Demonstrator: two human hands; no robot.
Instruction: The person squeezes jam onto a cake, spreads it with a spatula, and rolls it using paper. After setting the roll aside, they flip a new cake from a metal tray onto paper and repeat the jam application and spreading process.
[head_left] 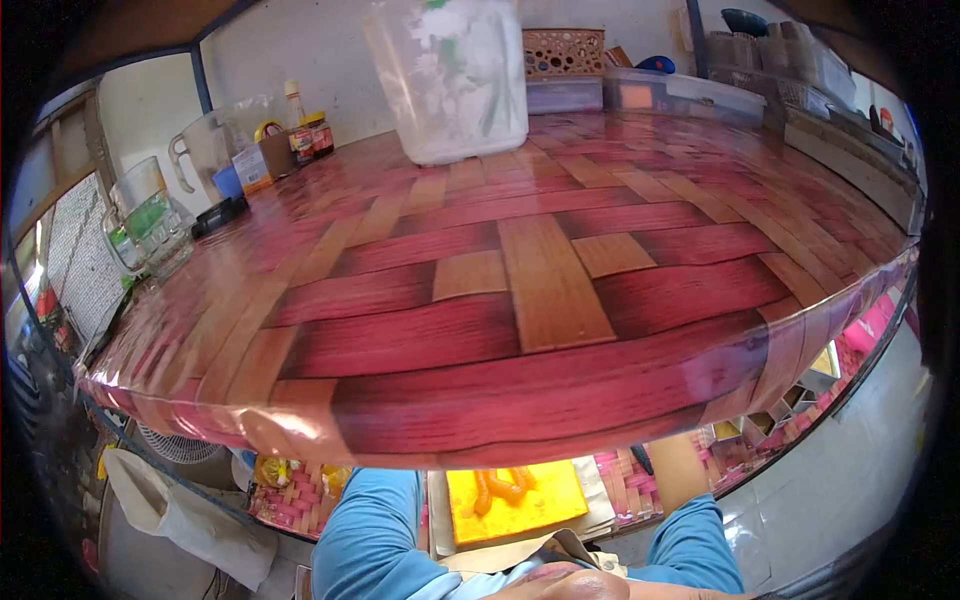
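Note:
Both of my hands are hidden beneath the upper shelf (540, 400), which has a red and tan woven-pattern cover. Only the blue sleeve (370, 525) of my left arm shows, reaching forward under the shelf edge. On the other side my bare right forearm (680, 472) comes out of its sleeve and disappears under the same edge. Between the arms lies a yellow-orange slab (545, 505) on pale sheets (597, 492), with glossy orange curled strips (510, 485) on top. A small dark object (641, 459) shows just left of my right forearm.
On the shelf stand a large cloudy plastic container (455, 90), a clear jug (205, 150), a glass mug (145, 215), small jars (312, 135) and a brown basket (563, 52). Metal molds (765, 420) sit at lower right. A white sack (185, 510) hangs at lower left.

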